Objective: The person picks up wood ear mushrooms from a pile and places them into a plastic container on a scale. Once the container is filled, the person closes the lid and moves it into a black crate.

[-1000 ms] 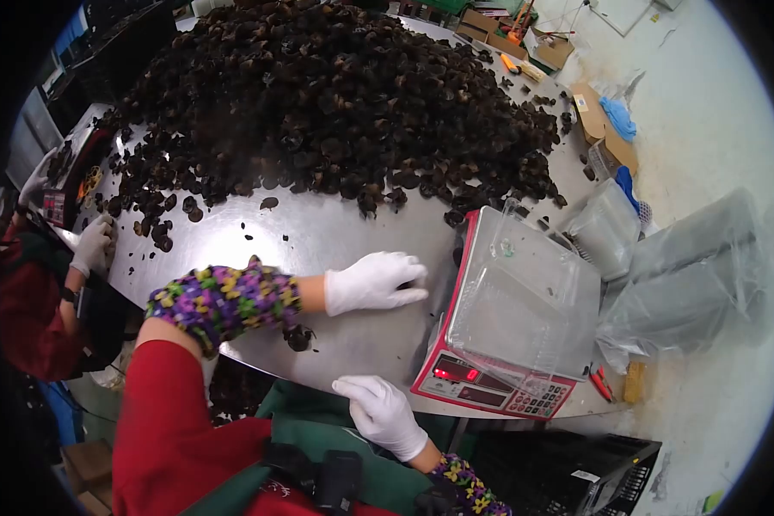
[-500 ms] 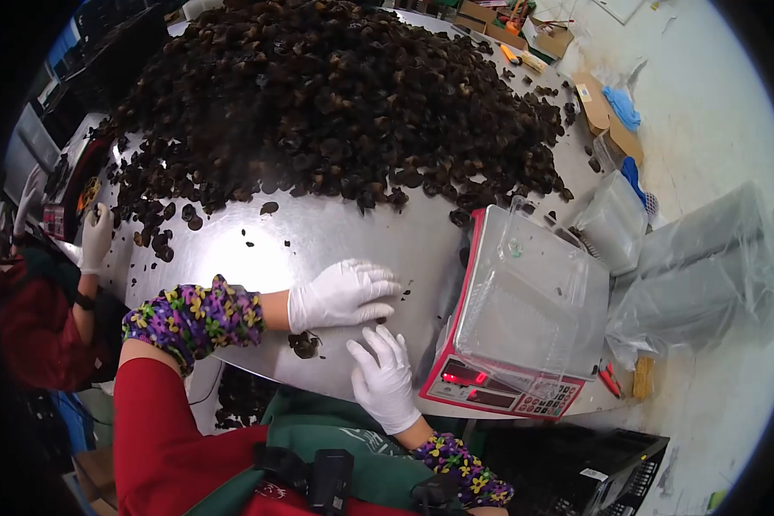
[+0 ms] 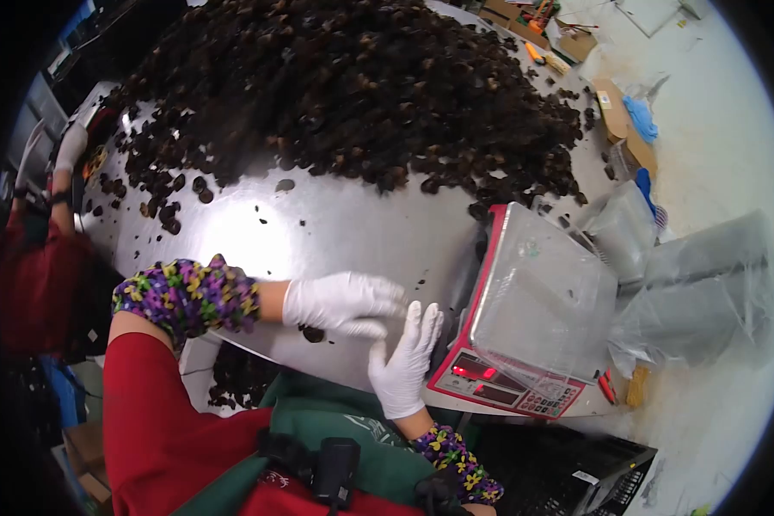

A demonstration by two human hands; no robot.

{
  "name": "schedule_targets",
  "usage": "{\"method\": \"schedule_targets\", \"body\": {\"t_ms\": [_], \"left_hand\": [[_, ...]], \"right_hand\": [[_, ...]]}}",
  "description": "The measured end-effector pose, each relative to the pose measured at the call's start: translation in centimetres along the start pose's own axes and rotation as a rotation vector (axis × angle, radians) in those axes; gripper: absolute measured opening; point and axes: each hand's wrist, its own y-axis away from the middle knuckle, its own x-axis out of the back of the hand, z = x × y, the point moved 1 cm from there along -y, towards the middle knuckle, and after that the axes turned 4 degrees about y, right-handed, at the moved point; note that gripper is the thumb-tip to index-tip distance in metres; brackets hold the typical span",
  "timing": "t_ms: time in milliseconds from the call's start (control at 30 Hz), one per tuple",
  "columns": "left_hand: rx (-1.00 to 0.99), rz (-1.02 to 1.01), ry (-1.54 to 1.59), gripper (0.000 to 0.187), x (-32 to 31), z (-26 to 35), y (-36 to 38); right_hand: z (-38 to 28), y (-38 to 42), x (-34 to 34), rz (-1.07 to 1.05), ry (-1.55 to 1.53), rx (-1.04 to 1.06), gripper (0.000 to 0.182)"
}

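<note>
Both my hands wear white gloves, low over the front part of the metal table (image 3: pixel 353 225). My left hand (image 3: pixel 342 303) lies palm down with fingers extended to the right, beside a small dark piece (image 3: pixel 312 333) at its lower edge. Just right of it, my right hand (image 3: pixel 405 363) is raised at the table's edge, fingers stretched upward, thumb apart, nothing held. Its fingertips are close to those of my left hand. The red-rimmed scale (image 3: pixel 542 301), with a clear plastic tray on top, stands right of my right hand.
A large heap of dark, curled pieces (image 3: pixel 344 86) covers the back of the table. Clear plastic bags (image 3: pixel 705 284) lie right of the scale. A black crate (image 3: pixel 568 464) is below the edge. At far left a co-worker's gloved hand (image 3: pixel 72 146) is raised.
My right hand has moved up and right, its fingers straighter. My left hand stays near the same place. The view has shifted slightly, and the co-worker's hands have moved up and left.
</note>
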Motion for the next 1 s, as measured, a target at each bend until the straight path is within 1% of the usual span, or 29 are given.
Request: {"method": "schedule_targets", "body": {"t_ms": [33, 67, 100, 167, 233, 267, 300, 333, 367, 400, 433, 467, 500, 533, 567, 600, 633, 667, 700, 767, 800, 833, 900, 933, 967, 1000], "left_hand": [[-0.045, 0.014, 0.025, 0.050, -0.2, 1.4, 1.7], [0.044, -0.010, 0.001, 0.052, 0.3, 2.6, 3.1], [0.069, -0.003, -0.005, 0.052, 1.1, 3.1, 4.4], [0.275, 0.277, -0.243, 0.054, 3.1, 3.2, 7.0], [0.577, 0.568, -0.394, 0.056, 4.2, 2.0, 10.2], [0.650, 0.633, -0.620, 0.057, 4.1, -0.7, 12.4], [0.713, 0.697, -0.849, 0.058, 4.2, -2.9, 13.9], [0.817, 0.877, -0.771, 0.061, 4.9, -2.8, 13.5], [0.724, 0.929, -0.688, 0.061, 5.5, -4.1, 13.9], [0.705, 0.833, -0.645, 0.061, 6.0, -4.2, 13.3], [0.680, 0.739, -0.599, 0.061, 6.3, -4.0, 11.9], [0.527, 0.691, -0.389, 0.060, 5.9, -3.2, 10.2], [0.579, 0.596, -0.118, 0.060, 5.4, -0.2, 8.5], [0.498, 0.488, -0.098, 0.062, 3.8, 0.3, 8.5], [0.416, 0.382, -0.078, 0.065, 2.8, 0.3, 8.4], [0.413, 0.390, -0.079, 0.065, 3.3, 0.4, 8.4], [0.386, 0.425, -0.207, 0.063, 4.2, 0.9, 8.6], [0.364, 0.456, -0.333, 0.062, 4.9, 1.1, 9.0], [0.375, 0.456, -0.331, 0.062, 5.1, 0.3, 9.3], [0.786, 0.715, -0.703, 0.059, 5.8, -3.2, 10.2], [0.810, 0.720, -0.616, 0.065, 6.2, -3.7, 10.1], [0.813, 0.725, -0.618, 0.065, 5.8, -3.4, 10.2], [0.694, 0.488, -0.564, 0.072, 3.7, -1.9, 8.5], [0.646, 0.396, -0.482, 0.077, 2.7, -1.1, 7.5], [0.509, 0.347, -0.481, 0.078, 1.3, -1.0, 6.8], [0.422, 0.360, -0.420, 0.078, 0.9, -1.1, 5.8]], "right_hand": [[0.0, -0.1, 0.0, -0.024, 0.020, -0.016, 0.085], [-0.2, -0.3, -0.1, -0.025, 0.032, -0.020, 0.085], [-0.2, -0.5, -0.2, -0.027, 0.045, -0.022, 0.085], [-0.1, -1.7, -0.6, -0.039, 0.096, -0.070, 0.085], [-0.2, -3.3, -1.2, -0.040, 0.163, -0.148, 0.084], [-0.4, -4.0, -1.4, -0.061, 0.221, -0.182, 0.083], [-0.6, -4.5, -1.8, -0.059, 0.215, -0.172, 0.083], [-0.7, -4.8, -2.4, -0.073, 0.209, -0.151, 0.083], [-0.9, -4.9, -2.9, -0.089, 0.203, -0.132, 0.083], [-1.4, -4.9, -3.3, -0.084, 0.209, -0.029, 0.079], [-1.9, -4.8, -3.5, -0.082, 0.210, -0.024, 0.079], [-2.5, -4.8, -3.6, -0.151, -0.011, 0.080, 0.075], [-3.1, -4.7, -3.6, -0.222, -0.231, 0.181, 0.071], [-3.7, -4.3, -3.0, -0.244, -0.437, 0.169, 0.067], [-3.4, -4.0, -2.6, -0.245, -0.431, 0.173, 0.067], [-2.7, -3.7, -2.0, -0.184, -0.329, 0.231, 0.066], [-2.2, -3.5, -1.5, -0.124, -0.230, 0.286, 0.066], [-1.9, -3.4, -1.0, -0.108, -0.097, 0.207, 0.068], [-1.8, -3.4, -0.6, -0.077, 0.071, 0.107, 0.070], [-0.9, -3.6, -1.2, -0.039, 0.192, -0.073, 0.073], [-0.4, -3.5, -1.4, -0.079, 0.198, -0.124, 0.075], [-0.3, -3.3, -1.8, -0.079, 0.197, -0.118, 0.075], [-0.4, -2.7, -2.1, -0.148, 0.152, -0.015, 0.076], [-1.2, -2.7, -1.8, -0.161, 0.091, 0.041, 0.074], [-1.3, -2.7, -1.6, -0.160, 0.101, 0.038, 0.074], [-1.5, -2.7, -1.6, -0.169, -0.018, 0.077, 0.072]]}}
